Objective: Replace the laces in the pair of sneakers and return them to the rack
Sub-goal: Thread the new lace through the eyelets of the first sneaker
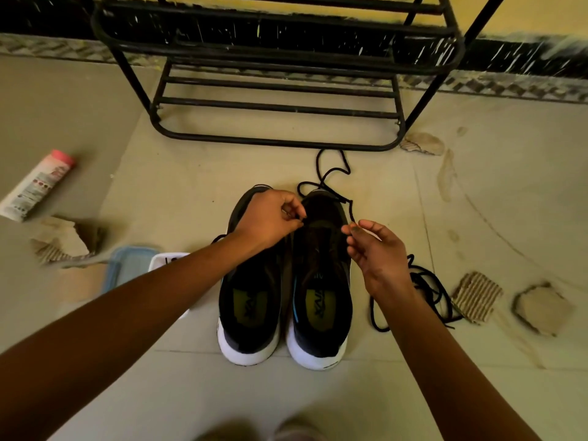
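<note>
Black lace (pixel 331 173) partly threaded in right sneaker (pixel 321 281), on floor (pixel 178 186) before rack (pixel 276 106); left hand (pixel 270 218) pinches it at eyelets, right hand (pixel 378 249) its end. Left sneaker (pixel 251 297) lacing unclear; racking outstanding.

A lived-in room of a home, seen at floor level: pale floor tiles (pixel 191 402) run to a yellow wall (pixel 525 14) with a scuffed black skirting band (pixel 525 55). A black metal shoe rack (pixel 280 106) stands against it at the far side. Household odds lie about — a pink-capped tube (pixel 38 186) far left, torn cardboard scraps (pixel 475 296) right, a blue plastic lid (pixel 127 268) near left.
</note>
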Tool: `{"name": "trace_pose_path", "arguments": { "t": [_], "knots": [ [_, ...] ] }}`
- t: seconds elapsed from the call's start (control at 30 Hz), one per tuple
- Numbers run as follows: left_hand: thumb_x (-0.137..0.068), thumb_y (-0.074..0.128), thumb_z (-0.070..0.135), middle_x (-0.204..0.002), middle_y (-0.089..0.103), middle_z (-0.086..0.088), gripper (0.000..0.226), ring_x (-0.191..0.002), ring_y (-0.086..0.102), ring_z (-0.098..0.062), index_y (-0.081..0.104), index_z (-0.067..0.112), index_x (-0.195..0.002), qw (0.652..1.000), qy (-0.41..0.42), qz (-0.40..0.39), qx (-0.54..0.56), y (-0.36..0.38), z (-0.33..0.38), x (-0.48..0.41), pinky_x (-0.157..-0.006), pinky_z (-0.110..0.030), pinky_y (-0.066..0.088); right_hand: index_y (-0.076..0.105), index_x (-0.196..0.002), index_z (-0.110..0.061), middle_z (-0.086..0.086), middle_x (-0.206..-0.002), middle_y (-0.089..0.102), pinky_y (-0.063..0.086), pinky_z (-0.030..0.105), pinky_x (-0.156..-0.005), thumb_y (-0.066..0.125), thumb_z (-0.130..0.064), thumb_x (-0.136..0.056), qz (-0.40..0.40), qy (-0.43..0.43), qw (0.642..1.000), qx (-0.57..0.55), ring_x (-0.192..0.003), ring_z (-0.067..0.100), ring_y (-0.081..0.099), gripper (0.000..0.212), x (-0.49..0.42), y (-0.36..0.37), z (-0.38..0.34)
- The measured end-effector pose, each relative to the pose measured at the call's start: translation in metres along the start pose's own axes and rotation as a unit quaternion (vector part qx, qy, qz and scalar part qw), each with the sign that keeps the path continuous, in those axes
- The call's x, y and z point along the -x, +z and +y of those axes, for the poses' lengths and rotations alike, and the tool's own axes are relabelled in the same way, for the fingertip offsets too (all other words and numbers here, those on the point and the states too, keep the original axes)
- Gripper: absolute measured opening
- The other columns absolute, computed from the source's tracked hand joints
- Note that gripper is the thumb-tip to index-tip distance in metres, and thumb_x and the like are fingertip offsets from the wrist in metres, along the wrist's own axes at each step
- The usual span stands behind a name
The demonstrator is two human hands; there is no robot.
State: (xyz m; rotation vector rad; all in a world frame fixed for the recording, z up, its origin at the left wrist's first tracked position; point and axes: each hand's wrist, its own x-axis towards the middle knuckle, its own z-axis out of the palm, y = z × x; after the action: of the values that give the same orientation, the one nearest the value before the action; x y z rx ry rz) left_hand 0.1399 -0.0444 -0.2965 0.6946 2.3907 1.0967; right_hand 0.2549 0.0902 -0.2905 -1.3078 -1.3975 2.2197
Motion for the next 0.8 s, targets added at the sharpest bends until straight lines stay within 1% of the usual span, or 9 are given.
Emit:
{"name": "trace_pose_path", "arguments": {
  "t": [0.07,0.17,0.27,0.43,0.53,0.6,0.67,0.73,0.8],
  "knots": [
    [-0.077,0.069,0.001,-0.072,0.06,0.013,0.017,-0.059,0.055,0.005,0.066,0.017,-0.079,1.0,0.011,-0.01,0.0,0.0,-0.001,-0.001,-0.061,0.0,0.04,0.055,-0.09,-0.013,0.008,-0.08,0.067,0.051,0.016,-0.058,0.062,0.0,-0.086,-0.003,0.005,1.0,-0.01,-0.068,0.011,0.06,0.016,-0.001,-0.001,0.001],
    [-0.077,0.069,0.0,-0.074,0.062,0.012,0.022,-0.066,0.059,0.001,0.064,0.021,-0.076,0.999,0.013,-0.027,0.014,0.002,-0.003,-0.001,-0.064,-0.002,0.043,0.054,-0.091,-0.012,0.009,-0.082,0.068,0.053,0.017,-0.061,0.06,0.004,-0.086,-0.01,0.016,0.999,-0.032,-0.069,0.013,0.062,0.018,-0.001,-0.002,0.004],
    [-0.076,0.071,0.002,-0.073,0.063,0.013,0.028,-0.064,0.059,0.004,0.061,0.028,-0.071,0.999,0.017,-0.013,0.037,0.006,-0.004,0.001,-0.065,-0.004,0.044,0.053,-0.091,-0.011,0.009,-0.082,0.068,0.054,0.018,-0.062,0.059,0.005,-0.086,-0.014,0.024,0.999,-0.043,-0.07,0.014,0.063,0.018,-0.001,-0.001,0.006],
    [-0.075,0.072,0.003,-0.073,0.063,0.01,0.025,-0.067,0.059,-0.003,0.061,0.025,-0.073,0.999,0.033,0.008,0.02,0.012,-0.002,0.005,-0.065,-0.008,0.047,0.054,-0.091,-0.011,0.008,-0.082,0.068,0.054,0.017,-0.061,0.06,0.004,-0.086,-0.012,0.027,0.999,-0.046,-0.07,0.013,0.063,0.017,-0.001,-0.001,0.011],
    [-0.074,0.073,0.002,-0.07,0.061,0.012,0.031,-0.064,0.058,-0.001,0.059,0.029,-0.07,0.999,0.037,0.025,0.017,0.015,-0.002,0.007,-0.064,-0.008,0.047,0.055,-0.092,-0.011,0.006,-0.082,0.069,0.053,0.016,-0.061,0.064,0.003,-0.084,-0.01,0.016,0.999,-0.027,-0.07,0.011,0.062,0.018,-0.002,-0.002,0.011],
    [-0.074,0.073,0.003,-0.069,0.062,0.013,0.032,-0.064,0.058,0.0,0.059,0.032,-0.069,0.999,0.041,0.025,0.006,0.015,-0.002,0.007,-0.066,-0.012,0.049,0.057,-0.089,-0.01,0.004,-0.078,0.069,0.053,0.016,-0.06,0.063,0.006,-0.083,-0.009,0.003,1.0,-0.028,-0.066,0.01,0.064,0.017,-0.002,-0.002,0.011],
    [-0.075,0.074,0.007,-0.074,0.066,0.01,0.022,-0.069,0.062,-0.002,0.065,0.027,-0.073,0.998,0.05,0.031,-0.012,0.015,-0.003,0.008,-0.072,-0.019,0.052,0.059,-0.083,-0.008,0.003,-0.071,0.069,0.055,0.016,-0.059,0.062,0.009,-0.082,0.0,-0.019,0.999,-0.038,-0.064,0.011,0.065,0.018,-0.004,-0.002,0.01],
    [-0.079,0.071,0.009,-0.081,0.071,0.005,0.01,-0.076,0.065,-0.004,0.072,0.019,-0.084,0.997,0.066,0.033,-0.033,0.015,-0.003,0.01,-0.08,-0.021,0.052,0.06,-0.08,-0.008,0.007,-0.071,0.067,0.055,0.018,-0.059,0.064,0.01,-0.08,0.017,-0.05,0.998,-0.016,-0.066,0.014,0.065,0.018,-0.007,-0.004,0.008],
    [-0.083,0.068,0.01,-0.087,0.072,0.002,0.012,-0.08,0.065,-0.006,0.074,0.016,-0.091,0.995,0.078,0.034,-0.05,0.017,-0.001,0.013,-0.082,-0.021,0.051,0.06,-0.079,-0.01,0.012,-0.077,0.064,0.055,0.018,-0.059,0.067,0.009,-0.078,0.029,-0.082,0.996,0.029,-0.07,0.018,0.065,0.02,-0.011,-0.007,0.006]
  ]
}}
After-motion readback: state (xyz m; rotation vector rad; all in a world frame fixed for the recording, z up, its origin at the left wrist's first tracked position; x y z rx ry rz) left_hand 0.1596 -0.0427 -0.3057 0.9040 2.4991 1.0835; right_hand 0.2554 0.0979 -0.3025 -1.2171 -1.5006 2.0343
